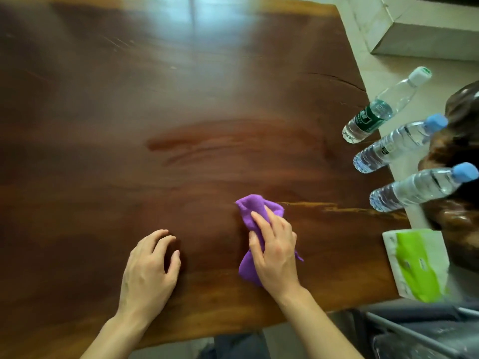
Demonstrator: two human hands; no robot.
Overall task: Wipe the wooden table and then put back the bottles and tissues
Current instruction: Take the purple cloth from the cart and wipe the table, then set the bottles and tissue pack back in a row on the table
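Observation:
A dark wooden table (155,112) fills most of the view, with damp streaks near its middle. My right hand (274,252) presses a crumpled purple cloth (255,211) onto the table near the front. My left hand (150,268) rests on the wood to the left, fingers curled and holding nothing. Along the right edge stand three clear water bottles: one with a green label and white cap (375,112), and two with blue caps (396,146) (420,187). A white and green tissue pack (417,265) lies at the right front corner.
Beyond the right table edge are a pale tiled floor (388,63), a grey stone block (425,35) and a dark glossy wooden piece (461,156). Grey cloth and a metal frame (414,332) sit at the lower right.

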